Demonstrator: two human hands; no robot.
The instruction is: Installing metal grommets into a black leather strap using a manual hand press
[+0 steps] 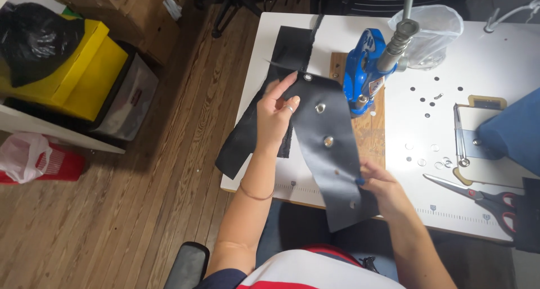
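1. A black fabric strip (332,154) is held up just in front of the blue hand press (363,70), which stands on a wooden board (371,129) on the white surface (495,58).
2. The upper part of the strip is gripped by the left hand (275,117), fingers closed over its edge; the lower edge is pinched between thumb and fingers of the right hand (379,190).
3. Metal eyelets (320,108) are seen set in a row along the strip; some holes nearer the person appear unfilled.
4. Judged risk: with a slack pinch, the strip could slide off line with the press.
5. Loose eyelet parts (430,100) lie scattered right of the press and could be swept off by the fabric.
6. Open scissors (478,196) lie right of the press, near the front edge of the surface; a sleeve or cloth could catch on them.
7. More black fabric (247,137) hangs over the edge left of the press; open room is left mainly behind it.
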